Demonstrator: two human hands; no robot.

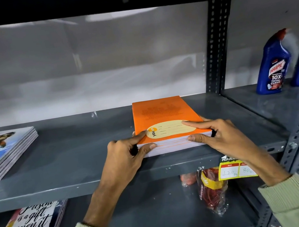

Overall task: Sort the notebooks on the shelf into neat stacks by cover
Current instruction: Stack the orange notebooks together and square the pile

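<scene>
At the far left of the grey shelf (pixel 86 160), 1 stack of illustrated notebooks (pixel 6 152) is lying flat with its spines squared, well apart from the work area, so that cover type is staying separate from the next. Moving right, my left hand (pixel 125 155) is pressing against the near left corner of the orange notebook stack (pixel 164 117): the index finger is lying on the top cover beside the cream name label (pixel 170 128), and the thumb is bearing on the page edges below. This pinch is keeping the top book from sliding while the edges are being aligned. The stack itself is sitting flat near the front lip, about mid-shelf, with several books visible in its near edge; I cannot tell the exact count. My right hand (pixel 219 136) is mirroring the grip at the near right corner, index finger on the label and thumb against the edges. The 2 hands are apart, each clamped on 1 corner, which in my judgement is squaring the books into 1 neat block. Beyond the perforated upright (pixel 216 46), 1 blue cleaner bottle (pixel 272 65) is standing in the next bay, clear of the sorting.
</scene>
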